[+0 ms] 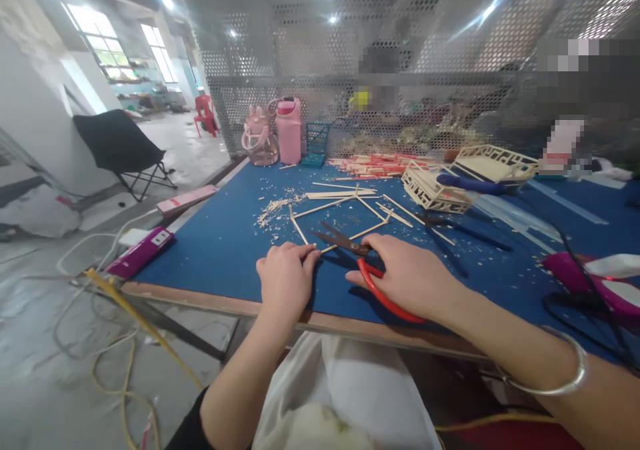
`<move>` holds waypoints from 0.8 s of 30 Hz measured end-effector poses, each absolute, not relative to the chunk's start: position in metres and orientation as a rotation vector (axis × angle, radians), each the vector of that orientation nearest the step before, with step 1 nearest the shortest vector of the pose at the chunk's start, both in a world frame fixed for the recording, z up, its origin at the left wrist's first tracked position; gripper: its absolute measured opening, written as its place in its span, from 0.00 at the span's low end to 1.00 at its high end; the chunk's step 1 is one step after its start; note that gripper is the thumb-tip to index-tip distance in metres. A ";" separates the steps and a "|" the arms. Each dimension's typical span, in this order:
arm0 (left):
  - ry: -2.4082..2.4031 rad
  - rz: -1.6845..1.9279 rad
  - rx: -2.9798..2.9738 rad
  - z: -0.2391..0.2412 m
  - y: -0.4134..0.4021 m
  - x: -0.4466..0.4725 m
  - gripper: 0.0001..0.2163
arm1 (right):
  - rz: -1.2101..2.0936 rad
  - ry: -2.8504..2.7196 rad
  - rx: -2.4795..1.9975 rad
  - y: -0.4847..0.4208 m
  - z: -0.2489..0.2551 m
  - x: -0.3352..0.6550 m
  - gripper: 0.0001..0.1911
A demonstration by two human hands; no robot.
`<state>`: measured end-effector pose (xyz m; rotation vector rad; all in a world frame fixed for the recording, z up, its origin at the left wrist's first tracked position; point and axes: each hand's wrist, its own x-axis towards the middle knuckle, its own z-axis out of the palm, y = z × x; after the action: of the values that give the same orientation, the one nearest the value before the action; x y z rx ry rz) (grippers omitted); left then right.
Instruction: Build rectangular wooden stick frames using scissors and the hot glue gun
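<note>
"So, where do the person's hands stand?"

"Both are at the near side of the blue table (215,250). The left hand (285,277) has its thumb and fingers pinched together at the near corner of a stick frame (325,207), an outline of thin pale sticks lying in front of the person."

"And the other grip?"

"The right hand (410,270) is wrapped around the red handles of a pair of scissors (359,249). The blades are parted a little and point leftward, close to the frame's near stick. Whether they touch it, one cannot tell."

"What lies around the frame?"

"Just beyond it are loose pale sticks (340,195), with wood scraps (273,211) scattered to their left. Farther back is a heap of red and pale sticks (380,165), and to the right of that stand two lattice boxes (435,193) of pale wood."

"Anything along the back?"

"On the left, a clear jug (260,147) with a pink handle, a pink bottle (289,133) and a teal container (316,145) stand side by side before a perforated screen (300,57). At the right edge lies a purple-and-white device (575,280), partly cut off."
</note>
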<state>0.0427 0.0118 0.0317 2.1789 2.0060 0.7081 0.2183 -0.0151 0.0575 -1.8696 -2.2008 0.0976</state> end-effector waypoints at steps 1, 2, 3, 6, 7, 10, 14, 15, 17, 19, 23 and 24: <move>2.020 0.672 2.193 0.032 0.012 0.043 0.12 | 0.074 -2.226 -1.885 -0.015 0.057 0.214 0.19; 2.030 0.636 2.208 0.033 0.011 0.043 0.12 | 0.052 -2.248 -1.900 -0.016 0.056 0.210 0.20; 2.039 0.605 2.221 0.033 0.011 0.044 0.12 | 0.034 -2.266 -1.914 -0.016 0.055 0.208 0.21; 2.048 0.563 2.251 0.034 0.011 0.044 0.12 | 0.034 -2.286 -1.958 -0.017 0.054 0.203 0.22; 2.045 0.560 2.260 0.034 0.011 0.044 0.12 | 0.047 -2.287 -1.970 -0.018 0.054 0.202 0.23; 2.039 0.547 2.282 0.033 0.010 0.044 0.14 | 0.071 -2.291 -1.979 -0.021 0.057 0.198 0.24; 2.060 0.533 2.285 0.033 0.009 0.044 0.15 | 0.058 -2.310 -1.968 -0.023 0.059 0.193 0.24; 2.063 0.533 2.287 0.033 0.009 0.044 0.15 | 0.055 -2.308 -1.971 -0.023 0.059 0.191 0.24; 2.060 0.534 2.296 0.033 0.008 0.044 0.15 | 0.057 -2.296 -1.978 -0.022 0.058 0.190 0.25; 2.057 0.535 2.304 0.033 0.008 0.043 0.15 | 0.056 -2.294 -1.974 -0.020 0.057 0.189 0.26; 2.060 0.539 2.316 0.031 0.008 0.043 0.14 | 0.019 -2.318 -1.948 -0.019 0.057 0.188 0.28; 2.062 0.540 2.320 0.031 0.008 0.044 0.14 | 0.009 -2.323 -1.946 -0.019 0.057 0.188 0.28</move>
<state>0.0436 0.0077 0.0309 2.3198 2.0616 0.5402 0.1883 -0.0189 0.0565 -1.9456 -2.3230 0.0092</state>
